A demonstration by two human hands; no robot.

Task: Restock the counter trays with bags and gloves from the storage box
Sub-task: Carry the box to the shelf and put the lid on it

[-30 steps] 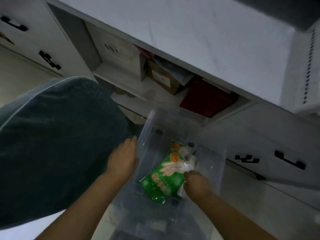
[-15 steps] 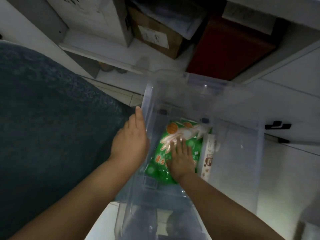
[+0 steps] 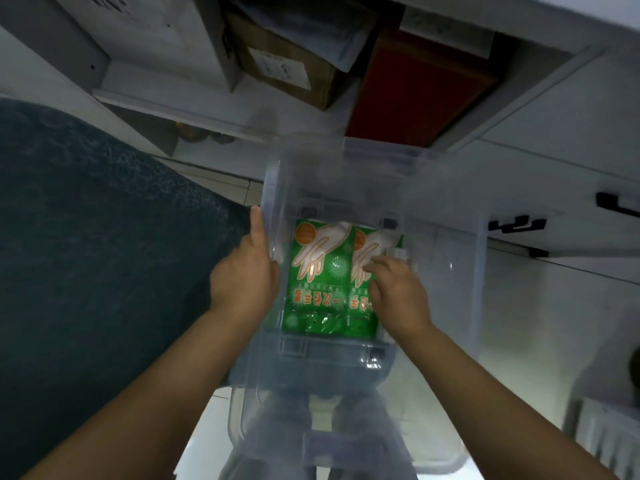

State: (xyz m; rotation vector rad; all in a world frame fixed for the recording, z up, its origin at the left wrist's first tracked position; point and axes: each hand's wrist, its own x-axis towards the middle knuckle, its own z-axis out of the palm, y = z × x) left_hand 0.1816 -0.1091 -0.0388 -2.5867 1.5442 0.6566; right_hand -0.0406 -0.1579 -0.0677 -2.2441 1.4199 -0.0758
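Note:
A clear plastic storage box [image 3: 446, 237] stands in front of me on the floor. Two green glove packets lie side by side on its bottom, the left glove packet [image 3: 318, 271] and the right glove packet [image 3: 360, 244]. My left hand [image 3: 242, 275] grips the box's left wall, thumb inside and forefinger along the rim. My right hand [image 3: 398, 296] is down inside the box, its bent fingers pinching the right packet near its right edge. A small white item beside that packet is mostly hidden by my fingers.
Beyond the box an open low cabinet holds a cardboard box [image 3: 284, 60] and a red box [image 3: 419, 88]. A large dark teal cushion-like mass [image 3: 86, 254] fills the left. White drawers with black handles [image 3: 516, 225] are at the right. My legs [image 3: 311, 427] show through the box.
The view has tilted down and closer to the box. A second green packet now shows beside the first. My right hand moved from lying flat on the packet to pinching the right one.

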